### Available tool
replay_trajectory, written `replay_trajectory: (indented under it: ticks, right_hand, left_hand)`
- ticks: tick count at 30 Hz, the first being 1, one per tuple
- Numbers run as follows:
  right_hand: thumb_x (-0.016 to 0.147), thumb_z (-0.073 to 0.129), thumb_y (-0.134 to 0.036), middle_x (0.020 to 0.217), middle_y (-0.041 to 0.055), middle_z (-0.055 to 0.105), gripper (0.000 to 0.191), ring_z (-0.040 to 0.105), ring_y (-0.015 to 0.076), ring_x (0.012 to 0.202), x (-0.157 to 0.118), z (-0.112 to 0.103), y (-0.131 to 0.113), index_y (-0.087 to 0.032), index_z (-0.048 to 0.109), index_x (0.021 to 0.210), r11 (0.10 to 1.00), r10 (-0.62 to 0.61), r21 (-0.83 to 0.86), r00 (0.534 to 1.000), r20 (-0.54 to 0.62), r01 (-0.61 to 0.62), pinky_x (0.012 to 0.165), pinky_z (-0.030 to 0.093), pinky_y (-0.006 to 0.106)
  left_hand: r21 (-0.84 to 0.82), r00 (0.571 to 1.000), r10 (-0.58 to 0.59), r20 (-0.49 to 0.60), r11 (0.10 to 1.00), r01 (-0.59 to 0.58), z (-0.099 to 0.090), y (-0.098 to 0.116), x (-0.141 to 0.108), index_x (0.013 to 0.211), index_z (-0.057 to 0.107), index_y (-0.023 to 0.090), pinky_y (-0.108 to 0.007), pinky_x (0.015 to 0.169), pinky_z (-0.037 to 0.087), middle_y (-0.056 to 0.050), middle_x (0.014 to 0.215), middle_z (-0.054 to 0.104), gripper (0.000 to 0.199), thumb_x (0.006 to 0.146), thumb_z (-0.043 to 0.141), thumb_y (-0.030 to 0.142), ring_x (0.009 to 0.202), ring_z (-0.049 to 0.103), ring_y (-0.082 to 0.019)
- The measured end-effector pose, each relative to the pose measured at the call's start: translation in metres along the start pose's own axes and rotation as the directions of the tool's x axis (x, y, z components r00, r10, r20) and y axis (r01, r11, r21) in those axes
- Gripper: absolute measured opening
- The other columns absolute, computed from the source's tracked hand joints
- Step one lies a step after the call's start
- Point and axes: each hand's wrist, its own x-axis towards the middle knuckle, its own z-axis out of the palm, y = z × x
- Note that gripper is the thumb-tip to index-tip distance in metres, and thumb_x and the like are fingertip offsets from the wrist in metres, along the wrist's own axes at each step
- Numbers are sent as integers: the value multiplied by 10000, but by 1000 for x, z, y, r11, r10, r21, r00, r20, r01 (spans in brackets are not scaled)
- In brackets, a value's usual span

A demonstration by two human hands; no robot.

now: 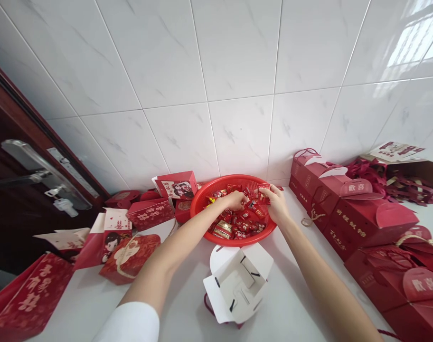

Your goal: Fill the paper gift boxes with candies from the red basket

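Note:
A red plastic basket (198,223) holds many small wrapped sweets (243,223), mostly in red and gold. My left hand (236,200) reaches in over its middle, fingertips drawn together among the sweets; what they pinch is too small to make out. At the basket's right rim, my right hand (276,198) grips a red candy packet (263,194) between thumb and fingers. Just in front of the basket stands an opened gift box (240,287), its white inside showing and its flaps spread. Nothing but slots and folds shows on its floor.
Closed red gift boxes (355,213) line the right side, with a carton (416,173) of dark red ribbons behind. More red boxes (131,256), some with flaps up, crowd the left side. A tiled wall (238,133) rises behind; a door handle (49,175) is at left.

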Motion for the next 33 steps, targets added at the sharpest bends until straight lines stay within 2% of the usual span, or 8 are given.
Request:
replay_trajectory:
  ticks: [6, 9, 14, 19, 26, 28, 30, 33]
  right_hand:
    - [580, 749, -323, 745, 35, 725, 202, 675, 225, 699, 1, 1, -1, -214, 619, 690, 998, 49, 38, 999, 3, -49, 629, 531, 330]
    - [593, 746, -369, 727, 29, 722, 211, 647, 205, 666, 1, 0, 2, -217, 635, 688, 1000, 19, -15, 1000, -3, -19, 596, 505, 306]
    - [571, 801, -403, 709, -5, 716, 256, 643, 199, 683, 1, 1, 2, -236, 673, 716, 999, 10, 36, 999, 42, -11, 644, 512, 309]
    - [522, 846, -379, 714, -18, 715, 303, 643, 192, 660, 0, 3, -2, -243, 705, 753, 989, 66, 129, 995, 71, -75, 624, 510, 315]
    - [499, 844, -355, 664, -17, 686, 281, 604, 160, 635, 3, 2, 3, -217, 657, 658, 984, 18, 177, 997, -79, -4, 611, 490, 281]
    - [510, 840, -339, 625, -33, 652, 278, 575, 140, 606, 5, 0, 4, -216, 622, 630, 980, 7, 196, 991, -131, 19, 580, 466, 261]
    - [519, 837, -326, 610, -43, 628, 287, 561, 126, 591, 6, 0, 4, -213, 592, 616, 977, 6, 210, 985, -172, 31, 564, 457, 252]
    - [529, 840, -323, 619, -46, 624, 305, 575, 127, 602, 6, 0, 3, -212, 571, 621, 976, 22, 218, 984, -177, 18, 572, 474, 254]
  left_hand:
    - [-120, 997, -4, -79, 993, -6, -10, -6, -12, 1051, 756, 186, -262, 755, 499, -47, 904, 749, 299, 770, 654, 178, 845, 683, -216]
    - [-265, 975, 28, -221, 960, -87, -13, -4, -10, 1033, 742, 161, -284, 800, 505, -52, 939, 743, 259, 805, 667, 259, 871, 668, -212]
    - [-698, 876, -15, -482, 611, -373, -16, 2, -4, 850, 702, 124, -318, 793, 518, -43, 835, 721, 309, 697, 795, 375, 787, 647, -173]
    - [-819, 895, -31, -445, 418, -393, -14, 18, -9, 876, 730, 129, -347, 830, 527, -49, 880, 733, 330, 676, 810, 379, 824, 658, -179]
    - [-818, 896, -161, -413, 498, -288, -13, 22, -7, 1015, 727, 145, -303, 808, 543, -60, 1018, 743, 240, 878, 582, 278, 864, 675, -168]
    - [-770, 946, -118, -301, 616, -168, -12, 18, -9, 1017, 723, 143, -282, 757, 545, -54, 962, 746, 233, 875, 566, 242, 813, 675, -162]
    - [-617, 990, 58, -127, 777, -125, -9, 16, -15, 1020, 732, 155, -277, 766, 537, -42, 934, 749, 243, 809, 664, 256, 839, 683, -182]
    - [-305, 947, 260, 186, 932, -196, 0, 20, -25, 1091, 735, 204, -279, 801, 523, -32, 1038, 749, 475, 639, 831, 315, 951, 686, -237]
